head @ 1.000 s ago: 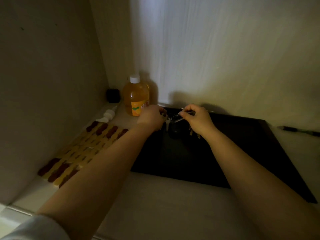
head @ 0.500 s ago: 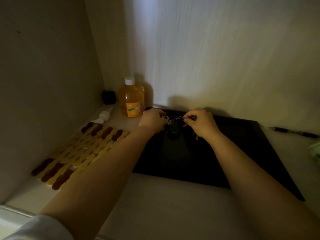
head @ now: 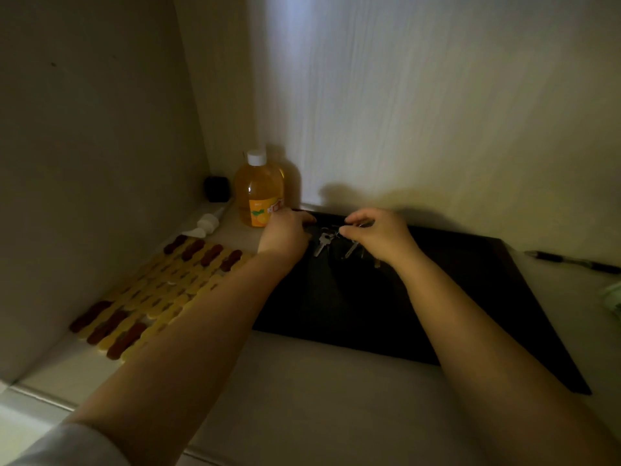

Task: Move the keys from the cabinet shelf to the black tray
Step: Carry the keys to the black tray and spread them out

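Observation:
A bunch of silver keys (head: 324,242) on a ring lies on the far part of the black tray (head: 470,307), which sits on the pale cabinet shelf. My right hand (head: 379,235) pinches the key ring between thumb and fingertips, with more keys (head: 351,248) fanned out under it. My left hand (head: 285,232) rests just left of the keys, fingers curled at the tray's far left edge; whether it grips the keys is hard to tell in the dim light.
An orange drink bottle (head: 258,193) with a white cap stands at the back, left of the tray. A yellow and brown mat (head: 158,290) lies at the left. A white tube (head: 208,223), a small black object (head: 217,188) and a pen (head: 571,262) lie nearby.
The keys have come down from hanging between my hands and now lie spread on the tray. Both hands stay at the tray's far edge.

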